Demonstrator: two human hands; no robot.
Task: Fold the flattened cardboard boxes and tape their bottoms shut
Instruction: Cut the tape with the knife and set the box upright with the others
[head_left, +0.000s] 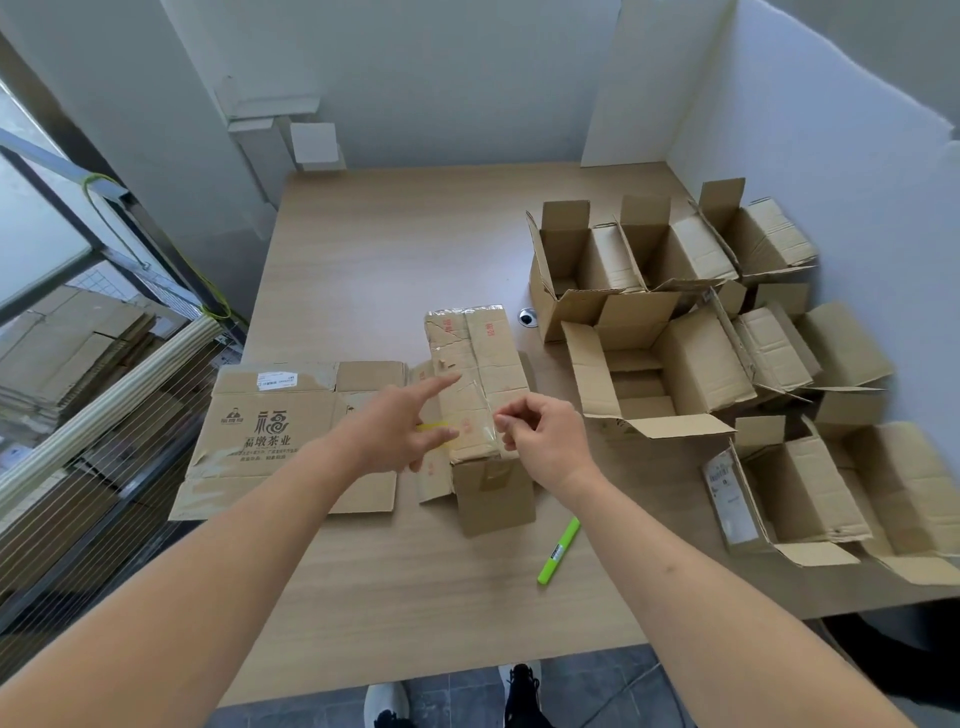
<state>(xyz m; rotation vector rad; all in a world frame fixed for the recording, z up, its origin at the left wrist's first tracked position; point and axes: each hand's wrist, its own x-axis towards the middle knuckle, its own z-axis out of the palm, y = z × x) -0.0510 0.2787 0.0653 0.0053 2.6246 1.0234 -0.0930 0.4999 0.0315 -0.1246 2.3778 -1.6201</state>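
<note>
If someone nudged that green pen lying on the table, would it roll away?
Probably a little. The pen looks slim and rounded, lying flat on the smooth table, so a sideways push may roll it. It seems light and stiff, easy to pinch up. Whether a clip would stop it cannot be told.

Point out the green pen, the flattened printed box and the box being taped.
green pen (559, 552): head view, mid-barrel.
flattened printed box (270, 431): head view, printed panel.
box being taped (480, 364): head view, taped bottom face.

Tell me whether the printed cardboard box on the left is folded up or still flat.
Still flat. The printed cardboard box lies spread on the table, flaps out, beside the taped box under both hands.
</note>
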